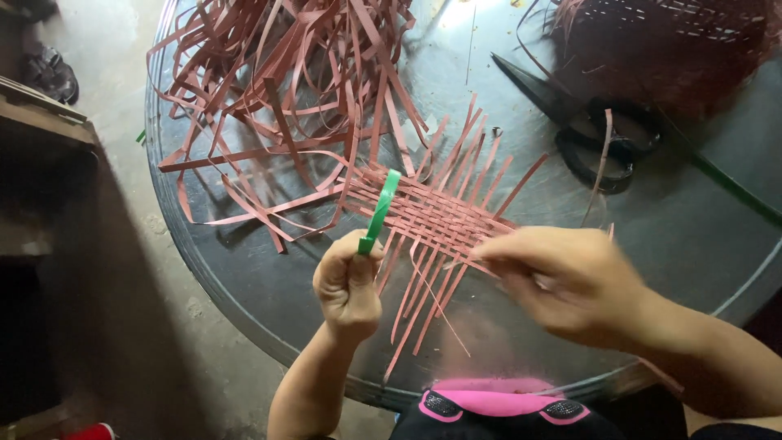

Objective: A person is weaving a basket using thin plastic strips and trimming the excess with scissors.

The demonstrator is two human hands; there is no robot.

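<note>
A flat woven mat of pink strips [436, 213] lies on the round metal table [269, 301], loose ends sticking out on all sides. My left hand [349, 281] is closed around the lower end of a green strip [380, 210], which stands up over the mat's left edge. My right hand [566, 281] is blurred and pinches the ends of pink strips at the mat's near right side.
A tangled heap of loose pink strips [285, 73] covers the table's far left. Black scissors [582, 130] lie at the far right beside a dark red woven piece [676, 45]. A dark shelf [41, 163] stands to the left, over a concrete floor.
</note>
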